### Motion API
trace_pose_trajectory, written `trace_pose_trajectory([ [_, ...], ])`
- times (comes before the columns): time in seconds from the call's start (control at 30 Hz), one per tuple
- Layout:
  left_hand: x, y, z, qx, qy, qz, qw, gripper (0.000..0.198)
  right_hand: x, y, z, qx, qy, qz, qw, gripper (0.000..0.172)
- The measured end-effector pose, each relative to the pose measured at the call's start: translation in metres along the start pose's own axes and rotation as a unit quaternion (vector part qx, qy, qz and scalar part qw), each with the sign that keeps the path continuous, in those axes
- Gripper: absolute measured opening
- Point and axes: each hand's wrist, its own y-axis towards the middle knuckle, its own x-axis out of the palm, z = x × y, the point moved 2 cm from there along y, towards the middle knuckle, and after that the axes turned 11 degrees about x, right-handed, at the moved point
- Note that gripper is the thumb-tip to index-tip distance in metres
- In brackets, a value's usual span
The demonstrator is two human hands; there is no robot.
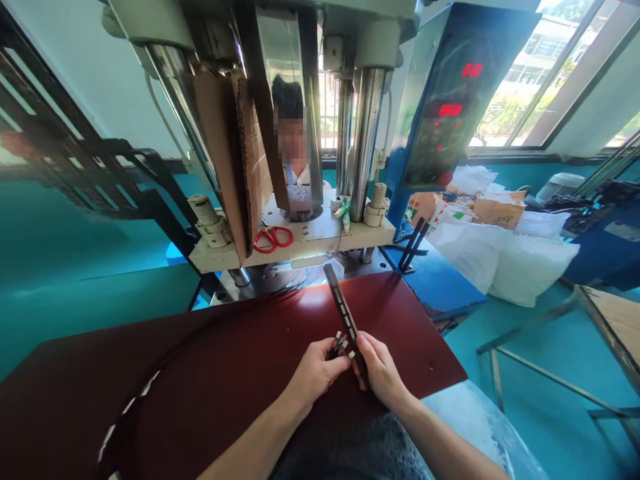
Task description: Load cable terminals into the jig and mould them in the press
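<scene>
Slanting up and away over the table, a long narrow dark bar (338,297) carries a row of pale metal pieces along its length. My right hand (384,377) is closed around the bar's near end. Just left of it, my left hand (315,375) pinches a small bunch of metal-ended connectors (341,343) between thumb and fingers. One pale connector end lies against the bar, by the left fingertips; whether it sits in a slot I cannot tell. Both hands are above the dark red tabletop (240,393).
A press machine (295,233) with steel columns stands ahead, red-handled scissors (273,239) on its plate. A control box (440,113) with red digits is at right. Dark cables (131,407) with white ends curve along the table's left. White sacks (530,260) and a metal frame (540,377) stand right.
</scene>
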Motion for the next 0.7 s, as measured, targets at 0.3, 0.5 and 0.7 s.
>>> trace_pose_trajectory([
  [0.3,-0.003,0.001,-0.004,0.06,0.088,-0.007,0.994,0.008,0.001,-0.001,-0.002,-0.006,-0.056,0.005,0.998,0.039],
  [0.5,-0.001,-0.001,0.002,0.069,0.064,0.003,0.996,0.011,0.002,0.0,0.0,-0.019,-0.082,-0.006,0.996,0.04],
  [0.7,-0.015,-0.001,0.0,-0.022,0.01,0.046,0.999,0.033,-0.002,-0.001,0.002,-0.006,-0.019,0.005,1.0,0.04],
])
